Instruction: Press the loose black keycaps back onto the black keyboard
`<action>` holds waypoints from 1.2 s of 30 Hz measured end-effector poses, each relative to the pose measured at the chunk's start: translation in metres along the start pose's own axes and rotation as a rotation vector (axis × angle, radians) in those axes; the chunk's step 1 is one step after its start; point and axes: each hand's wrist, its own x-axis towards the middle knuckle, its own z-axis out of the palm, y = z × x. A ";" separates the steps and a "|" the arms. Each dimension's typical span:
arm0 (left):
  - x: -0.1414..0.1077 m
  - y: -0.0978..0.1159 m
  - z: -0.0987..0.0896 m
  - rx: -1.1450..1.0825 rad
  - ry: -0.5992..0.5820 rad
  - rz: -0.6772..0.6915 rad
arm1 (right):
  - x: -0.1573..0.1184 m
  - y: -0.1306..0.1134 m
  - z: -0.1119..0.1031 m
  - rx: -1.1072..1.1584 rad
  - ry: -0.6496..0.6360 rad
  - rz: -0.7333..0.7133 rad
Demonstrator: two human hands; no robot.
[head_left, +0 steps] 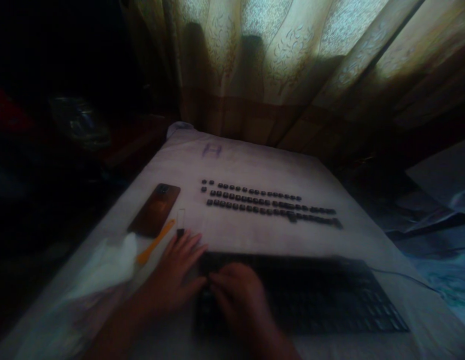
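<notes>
A black keyboard (311, 290) lies on the cloth-covered table before me, with its cable leaving at the right. My right hand (238, 292) is over the keyboard's left end, fingers pinched together; anything between them is too dark and blurred to make out. My left hand (180, 275) rests at the keyboard's left edge with its fingers spread, the thumb close to my right fingertips. Just beyond the left fingers is a small tool with a wire loop and dark end (180, 220). Several loose black keycaps (249, 200) are lined up in three rows behind the keyboard.
A brown phone (154, 210) lies face down at the left, beside an orange stick-like tool (155, 243). Crumpled white tissue or cloth (108, 262) sits near my left forearm. A cable (405, 280) runs off right. Patterned curtains (292, 60) hang behind the table.
</notes>
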 end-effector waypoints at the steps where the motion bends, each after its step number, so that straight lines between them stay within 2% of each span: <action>1: -0.001 0.000 0.001 0.017 0.002 0.002 | 0.000 0.000 0.000 0.002 0.002 -0.003; 9: -0.002 0.011 0.011 0.126 0.007 -0.007 | 0.003 -0.001 0.000 0.007 0.010 0.006; 20: 0.002 0.001 0.013 0.167 0.020 0.041 | 0.005 -0.001 -0.002 0.040 0.012 0.050; 23: 0.001 -0.001 0.017 0.209 0.062 0.069 | 0.006 -0.001 -0.003 0.026 -0.027 0.056; 25: 0.000 -0.004 0.021 0.239 0.131 0.093 | 0.006 -0.001 -0.003 0.017 -0.052 0.051; 30: 0.000 -0.019 0.026 0.284 0.213 0.164 | 0.006 0.001 0.000 -0.039 -0.060 0.011; 32: 0.001 -0.024 0.022 0.284 0.197 0.185 | 0.007 0.001 -0.001 -0.057 -0.067 -0.003; 36: 0.001 -0.028 0.008 0.271 0.064 0.179 | 0.008 -0.001 -0.007 -0.050 -0.082 0.004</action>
